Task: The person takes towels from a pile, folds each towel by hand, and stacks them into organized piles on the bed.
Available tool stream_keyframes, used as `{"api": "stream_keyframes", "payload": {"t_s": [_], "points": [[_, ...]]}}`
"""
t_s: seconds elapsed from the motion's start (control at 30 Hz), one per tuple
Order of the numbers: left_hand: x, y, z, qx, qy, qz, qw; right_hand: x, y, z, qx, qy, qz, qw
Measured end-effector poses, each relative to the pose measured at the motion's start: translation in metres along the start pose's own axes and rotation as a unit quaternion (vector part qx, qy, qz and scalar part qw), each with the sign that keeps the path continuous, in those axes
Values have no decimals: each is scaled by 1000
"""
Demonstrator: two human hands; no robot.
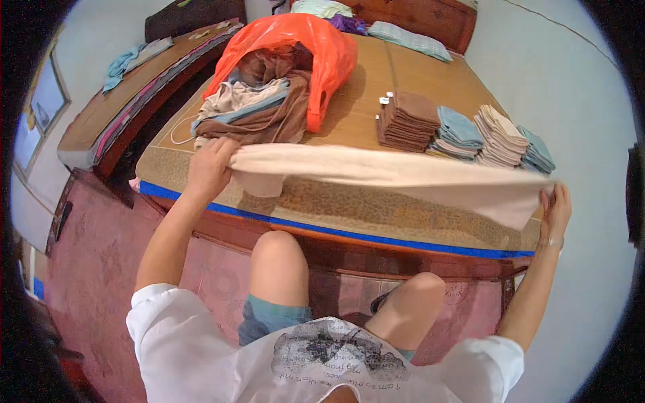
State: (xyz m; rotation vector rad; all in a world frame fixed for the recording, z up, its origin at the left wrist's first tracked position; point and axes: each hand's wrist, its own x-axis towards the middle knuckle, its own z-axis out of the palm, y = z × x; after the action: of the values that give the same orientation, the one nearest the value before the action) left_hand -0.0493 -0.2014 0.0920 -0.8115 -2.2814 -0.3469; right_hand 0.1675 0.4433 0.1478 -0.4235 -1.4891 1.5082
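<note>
A long cream towel [376,168] is stretched sideways between my hands above the front of the bed, its lower edge hanging down. At its left end my left hand [213,164] is closed on the cloth, close to the loose pile. My right hand [555,205] grips the other end, out by the bed's right corner. An orange plastic bag [332,57] lies open on the bed, with brown, blue and cream towels [259,121] spilling from its mouth. Folded brown towels [408,121] are stacked at the right.
Beside the brown stack stand folded blue towels [459,127], a cream stack [500,134] and another blue stack [536,151]. Pillows [410,40] lie at the headboard [416,17]. A second bed [134,87] stands at the left, a wall [557,80] at the right.
</note>
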Motion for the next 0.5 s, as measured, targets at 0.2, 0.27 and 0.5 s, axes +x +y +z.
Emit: {"api": "stream_keyframes", "payload": {"t_s": [0.2, 0.27, 0.5], "points": [[-88, 13, -12, -129, -165, 14, 978, -56, 68, -83, -45, 54, 97, 993], [-106, 24, -11, -207, -248, -7, 946, -64, 87, -108, -50, 37, 120, 991], [-122, 32, 10, -278, -316, -73, 904, -78, 127, -124, -47, 23, 165, 985]]}}
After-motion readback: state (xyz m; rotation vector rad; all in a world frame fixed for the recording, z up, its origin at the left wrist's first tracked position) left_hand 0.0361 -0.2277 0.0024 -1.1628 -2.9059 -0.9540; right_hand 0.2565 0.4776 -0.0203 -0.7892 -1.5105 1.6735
